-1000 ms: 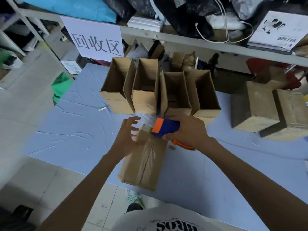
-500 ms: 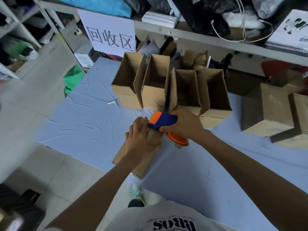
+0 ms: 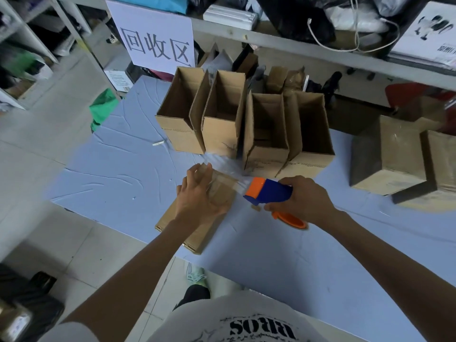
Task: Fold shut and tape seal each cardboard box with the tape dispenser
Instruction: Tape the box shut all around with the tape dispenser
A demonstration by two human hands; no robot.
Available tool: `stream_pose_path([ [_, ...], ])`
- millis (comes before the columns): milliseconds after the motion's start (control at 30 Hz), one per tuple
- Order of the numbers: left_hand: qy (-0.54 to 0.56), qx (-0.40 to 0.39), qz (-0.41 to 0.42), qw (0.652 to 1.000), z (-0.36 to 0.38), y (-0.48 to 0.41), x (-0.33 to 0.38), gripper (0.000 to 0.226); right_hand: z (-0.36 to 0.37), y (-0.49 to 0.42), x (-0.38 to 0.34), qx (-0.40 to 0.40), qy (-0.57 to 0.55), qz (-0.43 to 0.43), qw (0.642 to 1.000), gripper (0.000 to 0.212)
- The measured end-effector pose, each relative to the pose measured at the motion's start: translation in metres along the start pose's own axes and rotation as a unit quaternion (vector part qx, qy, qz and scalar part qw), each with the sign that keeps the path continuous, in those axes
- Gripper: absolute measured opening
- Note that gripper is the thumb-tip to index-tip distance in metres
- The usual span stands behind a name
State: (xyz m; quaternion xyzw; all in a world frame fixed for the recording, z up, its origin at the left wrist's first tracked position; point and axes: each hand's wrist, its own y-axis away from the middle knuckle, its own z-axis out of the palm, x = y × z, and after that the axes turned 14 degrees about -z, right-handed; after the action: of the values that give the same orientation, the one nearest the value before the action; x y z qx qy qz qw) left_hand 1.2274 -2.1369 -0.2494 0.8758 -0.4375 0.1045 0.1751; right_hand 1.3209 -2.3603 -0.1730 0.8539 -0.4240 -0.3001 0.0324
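Observation:
A closed cardboard box (image 3: pixel 197 235) lies flat near the front edge of the blue table (image 3: pixel 123 183). My left hand (image 3: pixel 201 193) presses flat on its far end, over a strip of clear tape. My right hand (image 3: pixel 304 199) grips the blue and orange tape dispenser (image 3: pixel 269 193) just right of the box. A stretch of clear tape runs from the dispenser to the box under my left hand. Several open boxes (image 3: pixel 222 117) stand upright in a row behind.
Two sealed boxes (image 3: pixel 394 154) sit at the right of the table. A white sign (image 3: pixel 158 43) hangs from the shelf rail (image 3: pixel 296 45) behind the open boxes. The floor drops off at the table's left and near edges, by my foot (image 3: pixel 196 277).
My left hand came down from hovering open onto the box's far end. My right hand pulled the dispenser to the right, off the box, drawing tape out.

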Motion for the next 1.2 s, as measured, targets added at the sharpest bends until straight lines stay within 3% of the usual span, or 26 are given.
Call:
stream_pose_path([
  [367,0.004,0.003,-0.006,1.0,-0.003,0.002,0.002,0.109,0.015,-0.049,-0.03,0.032,0.113,-0.007,0.993,0.041],
  [433,0.005,0.0,-0.007,1.0,-0.004,0.006,0.0,0.109,0.019,-0.042,-0.021,-0.012,0.204,-0.003,0.979,0.036],
  [500,0.018,0.012,-0.004,1.0,-0.002,0.007,-0.002,0.108,0.035,-0.03,-0.001,-0.05,0.23,0.03,0.971,0.045],
  [633,0.008,0.008,-0.019,1.0,0.0,0.002,-0.003,0.106,0.064,-0.009,0.032,0.004,0.189,0.045,0.981,0.046],
  [867,0.013,0.029,-0.008,0.999,0.004,0.001,-0.005,0.1,0.102,0.005,0.075,0.152,0.213,0.038,0.964,0.061],
  [1033,0.014,0.037,-0.002,0.999,0.004,0.003,-0.006,0.098,0.13,0.012,0.08,0.167,0.156,0.039,0.973,0.081],
  [1200,0.019,0.032,-0.002,0.999,0.004,0.0,-0.008,0.099,0.133,0.01,0.083,0.192,0.058,0.023,0.979,0.06],
])
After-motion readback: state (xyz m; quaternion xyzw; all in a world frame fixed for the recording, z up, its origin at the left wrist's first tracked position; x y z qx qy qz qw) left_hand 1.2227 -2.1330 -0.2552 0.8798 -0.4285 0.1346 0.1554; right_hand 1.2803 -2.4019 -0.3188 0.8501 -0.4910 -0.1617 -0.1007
